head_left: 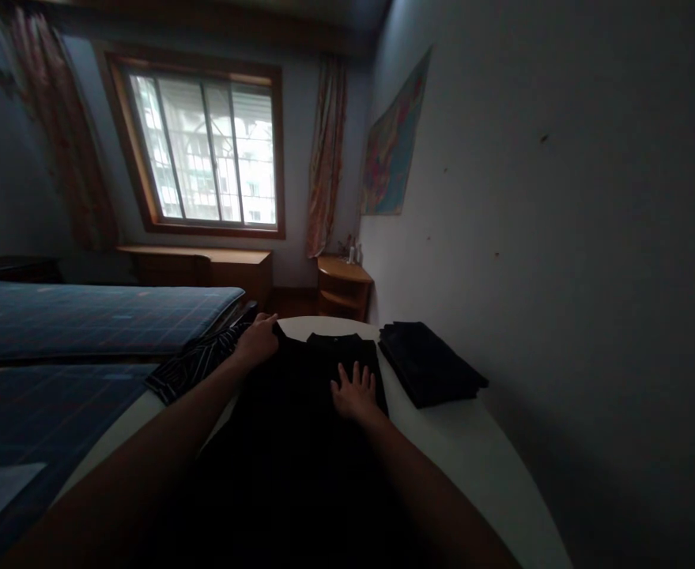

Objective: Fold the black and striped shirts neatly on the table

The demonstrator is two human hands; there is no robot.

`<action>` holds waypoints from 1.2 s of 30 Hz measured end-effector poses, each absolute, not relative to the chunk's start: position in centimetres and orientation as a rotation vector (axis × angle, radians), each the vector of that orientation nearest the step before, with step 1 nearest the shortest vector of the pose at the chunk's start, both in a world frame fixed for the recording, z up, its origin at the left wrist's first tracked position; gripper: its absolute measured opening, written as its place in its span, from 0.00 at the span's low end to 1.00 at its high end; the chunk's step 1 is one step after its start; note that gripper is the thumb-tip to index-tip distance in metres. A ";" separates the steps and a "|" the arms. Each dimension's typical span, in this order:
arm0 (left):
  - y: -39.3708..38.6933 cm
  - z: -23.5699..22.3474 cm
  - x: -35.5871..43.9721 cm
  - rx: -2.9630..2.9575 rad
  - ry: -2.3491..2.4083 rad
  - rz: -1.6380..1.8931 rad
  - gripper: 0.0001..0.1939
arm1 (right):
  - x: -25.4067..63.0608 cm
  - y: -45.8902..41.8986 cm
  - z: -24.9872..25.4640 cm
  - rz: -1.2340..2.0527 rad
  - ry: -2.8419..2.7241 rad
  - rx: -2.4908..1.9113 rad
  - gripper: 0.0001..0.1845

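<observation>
A black garment [305,419] lies spread on a white round table [471,458] in front of me. My left hand [257,341] is closed on the garment's far left corner near the collar. My right hand [356,391] rests flat on the garment's upper right part, fingers spread. The room is dim and the garment's folds are hard to make out.
A folded stack of dark clothes [427,363] sits on the table to the right, near the wall. A striped cloth [198,359] lies at the table's left edge. A bed with a blue checked cover [86,316] is on the left. A wooden corner shelf [342,286] stands beyond the table.
</observation>
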State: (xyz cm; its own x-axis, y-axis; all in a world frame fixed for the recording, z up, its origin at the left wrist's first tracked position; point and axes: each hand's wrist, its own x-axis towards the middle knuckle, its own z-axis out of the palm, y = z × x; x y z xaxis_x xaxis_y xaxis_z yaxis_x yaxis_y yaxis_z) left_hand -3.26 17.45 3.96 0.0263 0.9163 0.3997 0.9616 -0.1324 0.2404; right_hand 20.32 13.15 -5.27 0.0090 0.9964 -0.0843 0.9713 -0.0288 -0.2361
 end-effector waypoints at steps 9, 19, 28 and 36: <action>21.6 2.3 -4.9 -2.221 -1.929 -0.839 0.39 | 21.7 18.9 -5.5 0.340 -2.092 -2.179 0.35; 18.5 0.7 -3.9 -2.152 -1.754 -0.793 0.35 | 22.3 22.6 -5.9 0.381 -2.103 -2.035 0.36; 8.5 -2.3 4.9 -2.601 -1.721 -0.400 0.27 | 24.4 18.1 -2.8 0.393 -2.114 -1.758 0.25; -1.2 -2.2 8.2 -2.962 -1.696 -0.228 0.34 | 28.5 7.5 -1.3 0.365 -2.132 -1.878 0.16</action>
